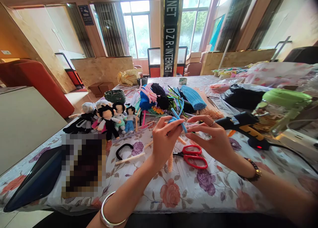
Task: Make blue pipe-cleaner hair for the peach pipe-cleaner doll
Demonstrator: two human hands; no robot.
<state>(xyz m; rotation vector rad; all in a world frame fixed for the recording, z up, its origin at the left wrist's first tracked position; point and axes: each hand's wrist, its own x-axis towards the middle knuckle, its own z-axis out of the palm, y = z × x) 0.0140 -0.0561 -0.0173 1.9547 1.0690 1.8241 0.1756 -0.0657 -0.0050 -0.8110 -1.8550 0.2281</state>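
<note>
Both my hands are raised over a table with a flowered cloth (174, 191). My left hand (164, 139) and my right hand (211, 138) pinch the two ends of a short blue pipe cleaner (179, 119), which runs slanted between the fingertips. A silver bangle sits on my left wrist, a beaded bracelet on my right. Red-handled scissors (193, 156) lie on the cloth right below my hands. A peach-coloured fuzzy stick (170, 161) hangs or lies under my left hand.
Several small dolls (109, 117) lie at left. A heap of coloured pipe cleaners (171, 100) sits behind my hands. A black and yellow glue gun (242, 125) with a lit red lamp stands at right. A dark tablet (34, 181) lies near the left edge.
</note>
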